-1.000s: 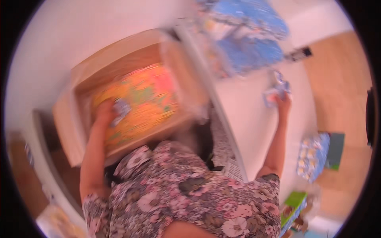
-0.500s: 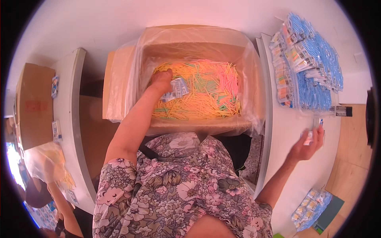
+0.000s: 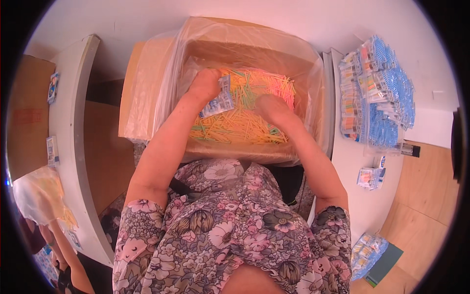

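A big cardboard box (image 3: 139,90) lined with clear plastic holds a heap of thin sticks (image 3: 235,128) in yellow, orange, green and pink. Inside it, my left hand (image 3: 204,84) is closed over the left part of the heap, its fingertips hidden. Against that hand and wrist lies a clear packet with blue print (image 3: 219,102); I cannot tell whether the hand grips it. My right hand (image 3: 274,110) is over the middle right of the sticks, fingers smeared by motion.
Filled blue-and-clear packets (image 3: 387,93) are stacked on the white table at right. Nearer me lie a small pile of packets (image 3: 370,177) and a bundle (image 3: 364,252) beside a dark green board (image 3: 386,264). At left, another person's arm (image 3: 68,250) is near a plastic bag (image 3: 39,196).
My right hand has left the small packets on the right table and come into the box. My left hand stays in the box, slightly farther up. The whole view has shifted a little.
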`<state>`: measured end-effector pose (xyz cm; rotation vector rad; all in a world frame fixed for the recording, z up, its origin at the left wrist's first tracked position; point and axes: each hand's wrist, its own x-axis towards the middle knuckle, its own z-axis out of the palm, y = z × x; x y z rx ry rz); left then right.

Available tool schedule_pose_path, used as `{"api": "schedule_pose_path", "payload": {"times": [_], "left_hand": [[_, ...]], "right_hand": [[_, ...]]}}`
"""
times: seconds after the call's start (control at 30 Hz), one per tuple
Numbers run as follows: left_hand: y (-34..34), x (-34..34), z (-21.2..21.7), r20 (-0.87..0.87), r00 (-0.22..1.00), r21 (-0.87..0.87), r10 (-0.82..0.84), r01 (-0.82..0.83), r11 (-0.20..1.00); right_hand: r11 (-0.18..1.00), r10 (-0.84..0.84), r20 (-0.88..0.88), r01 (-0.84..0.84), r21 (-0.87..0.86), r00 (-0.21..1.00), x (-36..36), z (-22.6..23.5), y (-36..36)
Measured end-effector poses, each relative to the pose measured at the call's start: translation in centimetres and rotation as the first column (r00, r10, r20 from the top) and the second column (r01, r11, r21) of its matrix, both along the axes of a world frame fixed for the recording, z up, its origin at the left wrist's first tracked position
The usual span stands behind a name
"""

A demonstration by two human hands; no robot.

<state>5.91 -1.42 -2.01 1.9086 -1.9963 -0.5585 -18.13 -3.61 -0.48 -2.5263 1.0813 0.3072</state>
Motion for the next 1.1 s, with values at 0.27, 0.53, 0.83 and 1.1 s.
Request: {"api": "schedule_pose_path", "payload": {"times": [0.27,0.53,0.83,1.1], "left_hand": [[-1.4,-0.3,1.9,-0.651,0.697,0.058,0.302,-0.351,0.935],[-1.9,-0.8,1.8,-0.788,0.557,0.051,0.261,-0.364,0.930],[-1.7,-1.0,2.6,-0.812,0.520,0.063,0.265,-0.373,0.926],[-1.9,-0.7,2.2,-0.841,0.443,0.092,0.310,-0.448,0.889]], "right_hand": [[0.893,-0.432,-0.166,0.446,0.057,0.887,6.2,-1.3,-2.3],[0.898,-0.438,-0.201,0.435,-0.061,0.876,8.6,-2.6,-1.5],[0.921,-0.388,-0.293,0.380,-0.087,0.874,6.8,-4.7,-1.2],[0.880,-0.474,0.055,0.475,-0.018,0.879,3.0,-3.5,-2.5]]}}
